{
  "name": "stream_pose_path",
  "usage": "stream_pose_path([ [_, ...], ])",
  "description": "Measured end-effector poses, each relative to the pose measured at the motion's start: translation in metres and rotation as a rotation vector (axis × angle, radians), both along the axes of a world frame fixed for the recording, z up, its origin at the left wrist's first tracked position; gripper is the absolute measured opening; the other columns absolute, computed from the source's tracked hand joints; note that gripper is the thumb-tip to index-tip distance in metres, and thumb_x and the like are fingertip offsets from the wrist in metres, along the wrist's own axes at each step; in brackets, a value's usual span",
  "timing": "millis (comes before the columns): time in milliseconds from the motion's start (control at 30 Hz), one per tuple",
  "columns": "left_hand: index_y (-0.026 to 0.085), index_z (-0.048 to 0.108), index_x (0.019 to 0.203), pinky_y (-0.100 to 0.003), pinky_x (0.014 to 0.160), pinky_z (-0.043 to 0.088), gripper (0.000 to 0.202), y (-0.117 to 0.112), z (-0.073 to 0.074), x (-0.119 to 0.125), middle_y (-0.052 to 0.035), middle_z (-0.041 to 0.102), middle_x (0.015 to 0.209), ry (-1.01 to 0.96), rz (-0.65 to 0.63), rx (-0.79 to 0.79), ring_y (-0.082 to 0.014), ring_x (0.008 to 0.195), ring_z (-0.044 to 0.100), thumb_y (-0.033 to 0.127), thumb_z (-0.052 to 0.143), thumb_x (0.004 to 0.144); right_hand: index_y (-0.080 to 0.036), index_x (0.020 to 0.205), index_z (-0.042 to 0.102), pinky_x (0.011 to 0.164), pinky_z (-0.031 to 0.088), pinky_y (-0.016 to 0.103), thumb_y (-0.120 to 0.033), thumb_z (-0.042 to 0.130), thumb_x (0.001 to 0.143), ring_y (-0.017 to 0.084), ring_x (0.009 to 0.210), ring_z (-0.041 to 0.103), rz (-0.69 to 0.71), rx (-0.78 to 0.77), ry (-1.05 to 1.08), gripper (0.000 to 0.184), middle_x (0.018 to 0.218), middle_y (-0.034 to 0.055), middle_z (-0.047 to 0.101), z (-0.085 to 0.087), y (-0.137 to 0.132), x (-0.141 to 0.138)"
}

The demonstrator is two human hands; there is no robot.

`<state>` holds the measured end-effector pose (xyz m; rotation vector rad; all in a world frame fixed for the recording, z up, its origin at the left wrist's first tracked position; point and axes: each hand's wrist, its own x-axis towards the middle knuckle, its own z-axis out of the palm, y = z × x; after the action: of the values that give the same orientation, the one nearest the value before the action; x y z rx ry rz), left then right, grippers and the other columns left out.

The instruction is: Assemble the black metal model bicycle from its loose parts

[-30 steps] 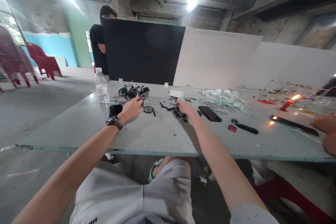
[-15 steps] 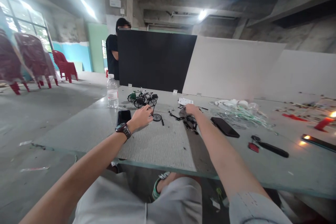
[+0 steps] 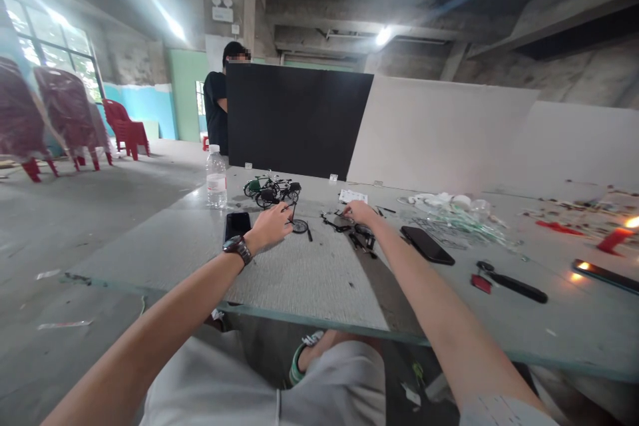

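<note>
A flat grey surface (image 3: 309, 286) stands in a big bare room. Toward its far edge, the left hand (image 3: 269, 226) has bent fingers beside a thin, round black wheel (image 3: 300, 231); I can't tell if they hold it. The right hand (image 3: 363, 214) bunches its fingers near small black parts (image 3: 362, 241); their grip is hidden.

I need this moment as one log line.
left hand: at miniature black spoked wheel; right hand: near small black bicycle parts; also: clear plastic bottle
</note>
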<state>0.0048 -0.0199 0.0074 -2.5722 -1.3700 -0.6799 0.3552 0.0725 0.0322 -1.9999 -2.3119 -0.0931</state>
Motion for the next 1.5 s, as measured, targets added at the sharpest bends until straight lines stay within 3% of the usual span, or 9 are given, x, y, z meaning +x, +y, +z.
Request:
stream_pose_path([
  [233,0.020,0.066,0.113,-0.037,0.087,0.055,0.025,-0.001,0.002,-0.002,-0.0114,0.058,0.138,-0.008,0.005,-0.010,-0.0259,0.111,0.065,0.029,0.054,0.093,-0.017,0.085,0.077,0.093,0.050,0.036,-0.021,0.074,0.084,0.030,0.100,0.070,0.012,0.011,0.051,0.005,0.101,0.0169,0.076,0.003,0.003,-0.007],
  [467,0.021,0.065,0.119,-0.036,0.086,0.055,0.030,0.003,0.000,-0.003,-0.0123,0.054,0.143,0.009,-0.008,-0.030,-0.0273,0.115,0.063,0.031,0.053,0.093,-0.016,0.078,0.071,0.092,0.047,0.034,-0.023,0.065,0.090,0.027,0.097,0.067,-0.009,0.063,0.204,0.014,0.095,0.0137,0.074,0.019,0.001,-0.003],
  [633,0.021,0.066,0.115,-0.036,0.085,0.055,0.028,0.003,0.000,-0.003,-0.0120,0.056,0.141,0.013,-0.016,-0.016,-0.0269,0.114,0.064,0.032,0.052,0.093,-0.016,0.074,0.065,0.083,0.049,0.030,-0.026,0.055,0.096,0.024,0.090,0.066,-0.034,0.045,0.457,0.026,0.087,0.0109,0.073,0.023,-0.004,-0.004],
  [833,0.019,0.066,0.115,-0.038,0.084,0.055,0.029,0.000,0.001,-0.003,-0.0128,0.056,0.141,0.001,-0.020,-0.014,-0.0273,0.111,0.065,0.031,0.052,0.093,-0.016,0.094,0.062,0.066,0.052,0.022,-0.026,0.048,0.100,0.018,0.089,0.071,-0.060,-0.066,0.897,0.019,0.106,0.0133,0.074,0.007,-0.015,-0.014],
  [1133,0.021,0.065,0.117,-0.034,0.084,0.054,0.028,-0.006,0.006,-0.002,-0.0108,0.058,0.140,0.005,0.006,-0.043,-0.0256,0.112,0.064,0.030,0.054,0.093,-0.019,0.094,0.057,0.073,0.061,0.028,-0.025,0.047,0.102,0.019,0.088,0.073,-0.058,-0.170,1.361,0.014,0.100,0.0137,0.075,-0.010,-0.030,-0.025],
  [1300,0.018,0.064,0.122,-0.033,0.081,0.054,0.033,-0.004,0.006,-0.003,-0.0135,0.055,0.144,0.023,-0.010,-0.057,-0.0269,0.112,0.065,0.033,0.051,0.095,-0.023,0.086,0.054,0.081,0.063,0.030,-0.018,0.046,0.101,0.020,0.094,0.073,-0.097,-0.110,1.466,0.018,0.091,0.0107,0.073,-0.008,-0.028,-0.024],
  [1500,0.020,0.064,0.122,-0.036,0.086,0.055,0.032,-0.002,0.003,-0.003,-0.0133,0.055,0.142,0.032,0.001,-0.049,-0.0277,0.115,0.063,0.032,0.054,0.094,-0.021,0.094,0.059,0.086,0.062,0.027,-0.013,0.060,0.093,0.020,0.098,0.072,-0.087,-0.071,1.491,0.008,0.092,0.0089,0.072,-0.009,-0.030,-0.024],
])
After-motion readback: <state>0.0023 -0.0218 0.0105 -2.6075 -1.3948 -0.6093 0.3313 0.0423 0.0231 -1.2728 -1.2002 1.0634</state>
